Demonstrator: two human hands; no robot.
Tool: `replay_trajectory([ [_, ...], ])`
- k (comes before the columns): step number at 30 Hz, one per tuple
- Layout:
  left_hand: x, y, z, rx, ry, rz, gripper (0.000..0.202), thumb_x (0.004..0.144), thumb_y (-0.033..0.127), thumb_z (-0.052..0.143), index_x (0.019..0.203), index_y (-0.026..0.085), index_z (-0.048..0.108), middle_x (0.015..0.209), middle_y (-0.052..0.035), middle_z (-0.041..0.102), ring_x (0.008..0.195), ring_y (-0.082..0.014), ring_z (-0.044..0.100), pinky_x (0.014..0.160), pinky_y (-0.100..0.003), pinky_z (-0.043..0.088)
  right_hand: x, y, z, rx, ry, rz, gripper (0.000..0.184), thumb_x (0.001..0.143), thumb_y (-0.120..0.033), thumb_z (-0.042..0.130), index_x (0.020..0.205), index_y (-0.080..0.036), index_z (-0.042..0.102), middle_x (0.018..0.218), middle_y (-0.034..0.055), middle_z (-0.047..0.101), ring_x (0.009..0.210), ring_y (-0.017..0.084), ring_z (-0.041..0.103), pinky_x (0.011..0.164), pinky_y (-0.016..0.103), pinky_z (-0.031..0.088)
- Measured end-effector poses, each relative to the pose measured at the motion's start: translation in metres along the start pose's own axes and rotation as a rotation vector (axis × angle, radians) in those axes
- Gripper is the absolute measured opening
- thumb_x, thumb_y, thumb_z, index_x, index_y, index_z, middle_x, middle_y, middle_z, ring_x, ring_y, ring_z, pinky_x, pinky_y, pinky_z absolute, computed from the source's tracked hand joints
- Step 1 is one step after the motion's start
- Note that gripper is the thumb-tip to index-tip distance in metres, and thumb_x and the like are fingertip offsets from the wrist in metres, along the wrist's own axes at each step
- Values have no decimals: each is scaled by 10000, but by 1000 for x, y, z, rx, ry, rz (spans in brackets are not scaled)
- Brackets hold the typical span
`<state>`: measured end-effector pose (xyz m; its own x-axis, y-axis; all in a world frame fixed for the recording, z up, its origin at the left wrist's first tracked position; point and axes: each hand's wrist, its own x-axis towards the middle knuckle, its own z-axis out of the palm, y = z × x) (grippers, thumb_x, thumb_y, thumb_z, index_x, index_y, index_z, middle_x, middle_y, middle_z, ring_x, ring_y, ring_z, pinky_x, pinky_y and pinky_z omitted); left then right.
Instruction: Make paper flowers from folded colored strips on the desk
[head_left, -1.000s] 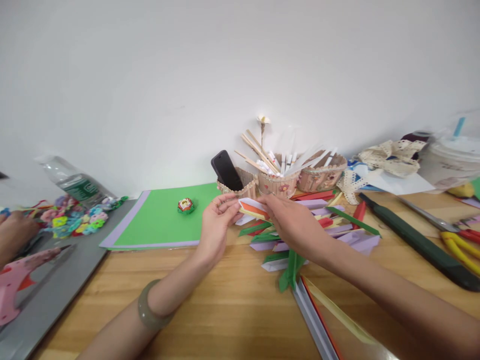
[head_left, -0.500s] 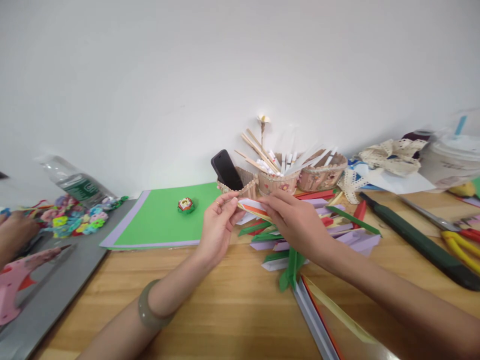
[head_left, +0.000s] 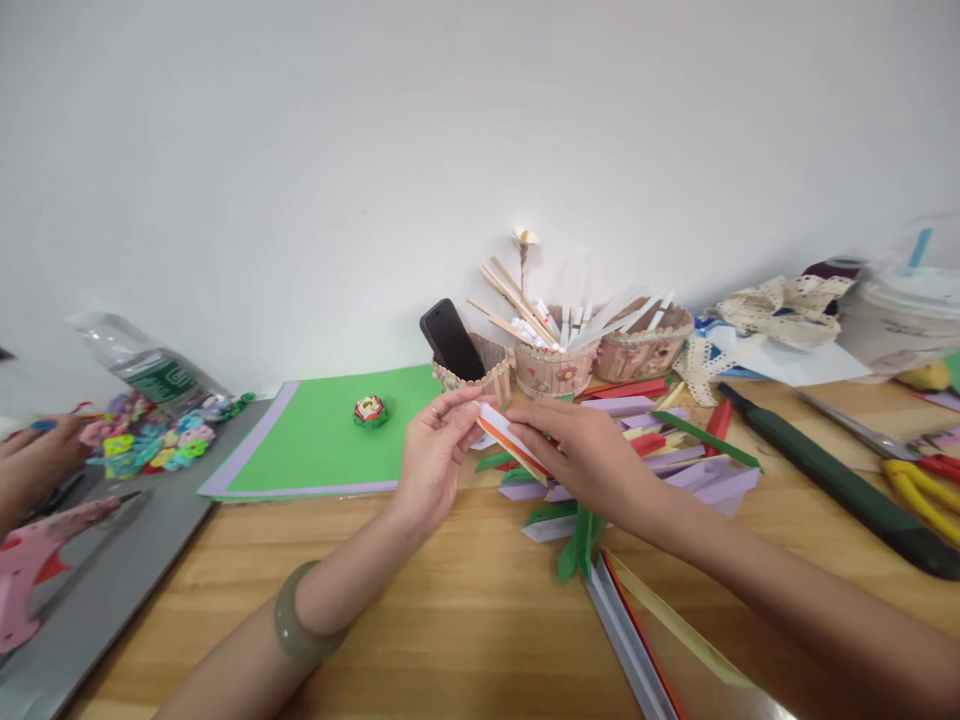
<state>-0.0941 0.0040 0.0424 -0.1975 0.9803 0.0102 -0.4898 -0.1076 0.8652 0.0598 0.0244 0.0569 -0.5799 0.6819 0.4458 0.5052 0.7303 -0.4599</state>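
Note:
Between my hands is a folded paper strip (head_left: 511, 437) showing white, orange and pale yellow layers. My left hand (head_left: 439, 455) pinches its upper left end between thumb and fingers. My right hand (head_left: 589, 450) grips the other end, and its fingers hide part of the strip. Behind and below my right hand lies a pile of folded paper strips (head_left: 705, 475) in purple, green, red and yellow. Closer to me, long white, red and yellow strips (head_left: 634, 635) lie on the wooden table (head_left: 450, 620). A small folded paper flower (head_left: 370, 411) sits on green paper sheets (head_left: 322, 440).
Decorated baskets (head_left: 555, 370) hold sticks, pens and a phone (head_left: 452, 340) against the wall. To the right lie a dark green long-handled tool (head_left: 840, 490), scissors (head_left: 922, 500) and lace (head_left: 784, 310). At left are a pink glue gun (head_left: 45, 570), a bottle (head_left: 154, 365) and another person's hand (head_left: 41, 465).
The strip in my hands has tilted, its right end dropping and more of its layered edge showing. My right fingers have shifted slightly along it. The other person's hand has moved a little.

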Motion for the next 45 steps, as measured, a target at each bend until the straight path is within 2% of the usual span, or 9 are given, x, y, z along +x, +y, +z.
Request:
replay_trajectory([
  [3,1,-1,-1,-5,22,12,160,622,172,724,751,133,638,737,-22,709,690,-91,642,700,-191,498,0,-2,2,67,-50,58,229,881,-201,417,899,-188,645,763,12,672,659,129,593,587,215,386],
  [8,0,-3,-1,-12,21,17,177,621,194,727,756,130,632,747,-21,700,681,-85,634,680,-182,491,0,-4,4,109,-79,141,228,868,-215,421,846,-168,642,636,-5,634,539,116,547,514,214,335],
  [13,-2,-6,2,-26,-22,-23,271,603,185,742,852,147,641,820,-15,693,736,-98,636,721,-204,490,1,-7,3,340,1,218,212,855,-210,425,904,-168,627,733,6,663,612,124,567,564,218,390],
  [19,-6,-6,3,70,-99,-109,188,622,210,730,781,119,686,775,-39,700,694,-134,639,699,-252,500,1,1,9,572,40,263,224,861,-216,395,982,-156,574,868,37,668,714,149,599,623,250,449],
  [25,-4,-5,1,99,-52,-88,143,598,187,739,724,127,705,750,-31,702,681,-106,625,678,-208,499,0,6,13,526,106,236,227,858,-190,409,1035,-172,550,995,49,661,833,169,619,734,289,455],
  [33,-3,-5,2,87,-32,-60,193,577,211,755,759,154,721,786,-20,714,683,-96,621,658,-190,503,0,3,11,335,127,180,208,823,-143,460,955,-178,617,849,39,637,768,164,599,684,283,453],
  [37,-4,-7,2,101,-46,-74,224,571,208,760,788,163,731,791,-28,722,671,-90,624,660,-179,501,0,4,10,386,111,197,179,808,-150,504,944,-188,615,837,23,671,773,157,618,672,271,459],
  [41,-5,-9,2,129,-92,-81,245,583,210,754,821,155,730,793,-52,724,684,-118,637,688,-224,514,0,4,8,452,117,221,91,790,-169,549,850,-177,617,763,9,684,704,144,629,623,252,460],
  [45,-5,-9,1,161,-117,-59,247,586,204,752,828,160,728,836,-49,723,723,-131,637,720,-243,512,0,4,7,404,152,263,39,767,-195,589,760,-175,622,708,1,682,640,141,621,578,246,453],
])
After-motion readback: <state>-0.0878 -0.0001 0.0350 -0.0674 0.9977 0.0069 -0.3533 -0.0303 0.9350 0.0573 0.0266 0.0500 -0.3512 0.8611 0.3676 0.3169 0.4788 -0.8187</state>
